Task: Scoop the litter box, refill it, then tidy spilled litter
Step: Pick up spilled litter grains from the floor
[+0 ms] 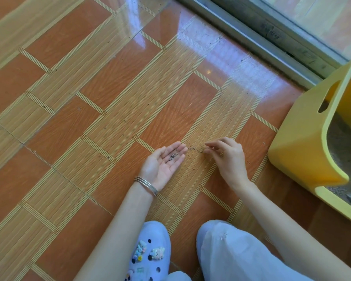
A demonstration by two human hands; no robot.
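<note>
Glossy orange-and-tan tiled floor; the yellow plastic litter box holds grey litter. Left grip released, palm cupping dark litter grains; right grip pinches spilled grains.

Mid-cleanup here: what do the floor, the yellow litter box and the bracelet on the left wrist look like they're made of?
The floor looks like glazed ceramic tile: glossy, mirroring the window light, with a printed wood-grain pattern. The litter box looks like moulded plastic: matte yellow, with rounded edges and a cut-out handle. The bracelet looks like metal, probably thin silver-toned bands that glint.
</note>
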